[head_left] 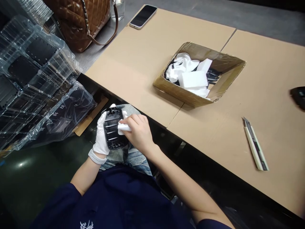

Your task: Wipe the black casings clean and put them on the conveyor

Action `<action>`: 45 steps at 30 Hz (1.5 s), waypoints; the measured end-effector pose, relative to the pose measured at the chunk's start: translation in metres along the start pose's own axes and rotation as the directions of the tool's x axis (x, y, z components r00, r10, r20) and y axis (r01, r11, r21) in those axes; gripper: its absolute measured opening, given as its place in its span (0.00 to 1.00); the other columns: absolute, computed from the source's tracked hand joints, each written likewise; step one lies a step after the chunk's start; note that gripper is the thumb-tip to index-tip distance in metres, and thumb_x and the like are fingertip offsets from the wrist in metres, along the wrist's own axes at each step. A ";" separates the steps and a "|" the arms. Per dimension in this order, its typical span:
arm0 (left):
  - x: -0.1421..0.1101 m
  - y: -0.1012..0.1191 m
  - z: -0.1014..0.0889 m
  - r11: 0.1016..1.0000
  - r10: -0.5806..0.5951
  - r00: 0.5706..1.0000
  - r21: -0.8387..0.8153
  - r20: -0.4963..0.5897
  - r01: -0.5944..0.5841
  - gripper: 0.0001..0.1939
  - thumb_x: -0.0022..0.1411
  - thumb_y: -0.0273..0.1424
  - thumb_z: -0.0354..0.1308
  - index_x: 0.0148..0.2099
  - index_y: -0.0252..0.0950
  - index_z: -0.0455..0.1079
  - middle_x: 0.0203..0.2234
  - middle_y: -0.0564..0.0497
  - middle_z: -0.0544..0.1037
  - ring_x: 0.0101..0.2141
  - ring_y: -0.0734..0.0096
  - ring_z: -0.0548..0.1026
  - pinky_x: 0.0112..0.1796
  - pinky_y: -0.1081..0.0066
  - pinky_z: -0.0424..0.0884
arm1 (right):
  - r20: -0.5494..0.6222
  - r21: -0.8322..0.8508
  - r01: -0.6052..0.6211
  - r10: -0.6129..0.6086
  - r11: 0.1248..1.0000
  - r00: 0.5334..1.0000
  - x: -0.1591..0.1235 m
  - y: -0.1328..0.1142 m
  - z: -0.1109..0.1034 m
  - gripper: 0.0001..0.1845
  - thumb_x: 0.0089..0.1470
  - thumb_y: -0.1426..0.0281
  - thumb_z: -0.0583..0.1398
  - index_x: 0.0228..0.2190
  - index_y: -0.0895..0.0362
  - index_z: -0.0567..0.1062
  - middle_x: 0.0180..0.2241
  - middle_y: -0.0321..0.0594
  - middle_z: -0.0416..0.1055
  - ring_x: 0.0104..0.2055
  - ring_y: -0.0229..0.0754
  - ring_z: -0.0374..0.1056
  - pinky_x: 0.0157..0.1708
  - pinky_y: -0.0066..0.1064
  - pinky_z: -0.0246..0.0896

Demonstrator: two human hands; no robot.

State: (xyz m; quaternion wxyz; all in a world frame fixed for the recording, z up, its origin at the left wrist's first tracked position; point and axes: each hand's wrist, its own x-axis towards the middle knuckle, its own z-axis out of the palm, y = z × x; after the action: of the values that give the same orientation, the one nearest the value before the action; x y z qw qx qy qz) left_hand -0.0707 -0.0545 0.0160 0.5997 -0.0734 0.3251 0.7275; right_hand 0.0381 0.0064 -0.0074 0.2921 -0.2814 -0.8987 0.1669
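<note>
My left hand [102, 135], in a white glove, is closed around the left edge of a black plastic housing [112, 128]. The housing has rounded corners and ribs across its inner face, which is turned up toward me over my lap. My bare right hand [138, 130] pinches a white foam block [124, 127] and presses it against the right side of the housing. Part of the block is hidden under my fingers.
On the brown-covered table stands an open cardboard box [190, 97] with white foam and black pieces. A utility knife [255, 144] lies at right, a phone [143, 16] at the back. Stacked clear trays [54, 79] and a brown quilted bag [76, 19] are at left.
</note>
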 end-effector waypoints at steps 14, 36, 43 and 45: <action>0.005 0.002 -0.007 0.984 -0.073 0.993 -0.167 -0.089 0.057 0.21 0.67 0.38 0.45 0.53 0.35 0.71 0.41 0.52 0.80 0.50 0.67 0.73 0.57 0.68 0.64 | 0.081 0.001 -0.039 0.039 0.999 0.996 -0.003 -0.024 0.007 0.19 0.60 0.73 0.51 0.52 0.54 0.67 0.54 0.46 0.70 0.57 0.50 0.62 0.60 0.51 0.40; -0.007 0.006 -0.004 0.988 -0.141 0.981 -0.046 0.133 0.148 0.25 0.63 0.50 0.46 0.55 0.46 0.68 0.42 0.50 0.77 0.38 0.66 0.77 0.46 0.57 0.72 | -0.124 0.501 -0.134 0.224 0.855 0.967 -0.061 -0.010 -0.018 0.10 0.51 0.76 0.53 0.28 0.52 0.72 0.24 0.32 0.73 0.31 0.39 0.72 0.53 0.41 0.58; -0.007 0.006 -0.004 0.989 -0.141 0.981 -0.030 0.129 0.146 0.25 0.63 0.51 0.45 0.56 0.50 0.67 0.42 0.50 0.77 0.37 0.67 0.77 0.45 0.57 0.72 | 0.064 0.802 -0.491 0.768 0.341 0.638 -0.075 -0.007 -0.007 0.07 0.55 0.66 0.54 0.31 0.55 0.71 0.22 0.33 0.65 0.21 0.35 0.60 0.21 0.26 0.56; -0.008 0.006 -0.004 0.990 -0.136 0.982 -0.027 0.130 0.140 0.24 0.63 0.51 0.44 0.55 0.50 0.68 0.42 0.51 0.77 0.37 0.68 0.77 0.46 0.58 0.72 | 0.181 0.800 -0.546 0.766 0.251 0.617 -0.080 -0.017 0.002 0.10 0.56 0.61 0.55 0.35 0.54 0.70 0.22 0.32 0.63 0.21 0.35 0.59 0.20 0.26 0.55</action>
State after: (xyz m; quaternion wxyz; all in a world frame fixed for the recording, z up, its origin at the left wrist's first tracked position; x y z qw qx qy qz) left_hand -0.0751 -0.0634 0.0192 0.6670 -0.0598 0.2667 0.6931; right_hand 0.0839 -0.0554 -0.0352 0.3943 -0.4875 -0.4735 0.6186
